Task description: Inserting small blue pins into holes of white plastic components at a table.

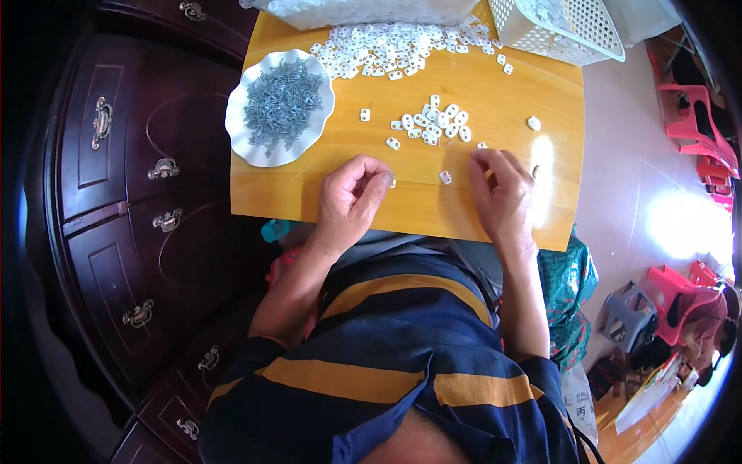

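Observation:
My left hand point(354, 195) is closed near the table's front edge, thumb against forefinger. A small white plastic piece point(393, 184) peeks out at its fingertips. To the right, my right hand point(504, 193) is over the table with its fingers curled together; what they hold, if anything, is hidden. Just beyond those fingertips shows a white two-hole plastic piece point(481, 145). Between my hands lies another loose white piece point(445, 178). Farther back is a small pile of white oval and rectangular two-hole pieces point(433, 124).
A white scalloped plate point(236, 127) at the left holds many small metal screws point(282, 100). Loose white pieces point(379, 50) spread along the back, before a clear plastic bag point(363, 11). A white perforated basket point(556, 39) stands back right. Dark wooden drawers point(116, 178) flank the table's left.

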`<state>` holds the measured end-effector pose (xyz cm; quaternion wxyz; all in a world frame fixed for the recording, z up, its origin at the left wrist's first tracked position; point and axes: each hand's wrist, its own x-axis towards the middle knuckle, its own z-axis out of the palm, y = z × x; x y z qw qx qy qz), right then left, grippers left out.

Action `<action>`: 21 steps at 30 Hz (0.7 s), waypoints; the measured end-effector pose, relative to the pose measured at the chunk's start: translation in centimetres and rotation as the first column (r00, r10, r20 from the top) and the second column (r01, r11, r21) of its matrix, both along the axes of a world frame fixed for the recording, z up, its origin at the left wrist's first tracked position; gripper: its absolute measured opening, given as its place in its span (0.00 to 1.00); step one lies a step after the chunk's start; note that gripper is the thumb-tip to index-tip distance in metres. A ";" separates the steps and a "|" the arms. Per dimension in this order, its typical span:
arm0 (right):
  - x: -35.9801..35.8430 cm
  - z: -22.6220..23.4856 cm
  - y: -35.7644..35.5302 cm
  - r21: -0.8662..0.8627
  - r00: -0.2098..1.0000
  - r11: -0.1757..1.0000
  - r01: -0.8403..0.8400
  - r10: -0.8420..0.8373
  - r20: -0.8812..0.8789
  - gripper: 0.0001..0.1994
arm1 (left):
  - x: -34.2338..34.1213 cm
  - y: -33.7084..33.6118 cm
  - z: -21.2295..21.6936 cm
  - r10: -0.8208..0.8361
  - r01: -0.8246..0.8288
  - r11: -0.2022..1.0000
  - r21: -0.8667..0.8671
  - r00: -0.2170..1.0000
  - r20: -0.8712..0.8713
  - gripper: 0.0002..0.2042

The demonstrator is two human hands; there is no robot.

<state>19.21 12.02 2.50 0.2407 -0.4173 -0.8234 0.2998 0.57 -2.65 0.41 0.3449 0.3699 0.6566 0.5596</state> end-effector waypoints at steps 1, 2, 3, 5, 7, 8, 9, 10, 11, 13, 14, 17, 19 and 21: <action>0.0 0.2 -0.4 -0.022 0.999 1.000 -0.021 0.022 0.044 0.06 | 0.1 0.0 -0.2 -0.002 0.003 1.000 0.017 1.000 -0.028 0.04; -0.3 0.5 -1.0 -0.045 0.995 0.998 -0.038 0.041 0.086 0.08 | 0.2 0.1 -0.3 -0.008 0.010 0.999 0.035 0.998 -0.057 0.03; -0.4 0.3 -1.4 -0.047 0.996 0.998 -0.042 0.046 0.078 0.10 | 0.3 0.2 -0.2 -0.012 0.014 0.999 0.034 0.998 -0.055 0.03; -0.7 -0.1 -1.8 -0.036 0.994 0.998 -0.055 0.059 0.097 0.10 | 0.5 0.6 0.3 -0.040 0.041 0.999 0.023 0.998 -0.054 0.03; -0.9 -0.2 -2.1 -0.026 0.991 0.997 -0.072 0.075 0.115 0.09 | 0.6 0.8 1.0 -0.061 0.062 0.998 0.007 0.997 -0.050 0.03; -1.0 -0.3 -2.1 -0.024 0.986 0.995 -0.098 0.100 0.133 0.09 | 0.6 0.9 1.3 -0.081 0.081 0.997 -0.007 0.996 -0.045 0.04; -1.1 -0.3 -2.2 -0.023 0.981 0.992 -0.124 0.126 0.150 0.08 | 0.6 1.0 1.3 -0.082 0.081 0.997 -0.009 0.996 -0.046 0.04; -1.2 -0.3 -2.2 -0.025 0.981 0.992 -0.124 0.126 0.150 0.08 | 0.6 1.2 1.4 -0.081 0.081 0.997 -0.003 0.994 -0.070 0.04; -1.3 -0.4 -2.3 -0.021 0.977 0.992 -0.127 0.129 0.167 0.08 | 0.6 1.3 1.4 -0.079 0.080 0.997 0.004 0.992 -0.093 0.04; -1.3 -0.4 -2.3 -0.019 0.974 0.991 -0.130 0.131 0.185 0.07 | 0.7 1.4 1.6 -0.078 0.078 0.997 -0.001 0.992 -0.098 0.04; -1.3 -0.4 -2.3 -0.014 0.973 0.991 -0.135 0.135 0.187 0.07 | 0.7 1.5 1.6 -0.075 0.075 0.997 -0.005 0.992 -0.104 0.03; -0.9 -0.2 -2.5 -0.116 0.987 0.984 -0.133 0.142 0.072 0.06 | 1.1 1.6 1.6 -0.076 0.076 0.997 -0.006 0.992 -0.097 0.03; -0.5 0.3 -2.8 -0.221 0.991 0.966 -0.135 0.129 -0.043 0.06 | 1.1 1.6 1.9 -0.082 0.080 0.997 -0.019 0.992 -0.101 0.03; 0.0 0.7 -2.9 -0.598 0.980 0.786 -0.156 0.047 -0.193 0.05 | 1.3 1.8 2.0 -0.091 0.088 0.996 -0.031 0.991 -0.102 0.02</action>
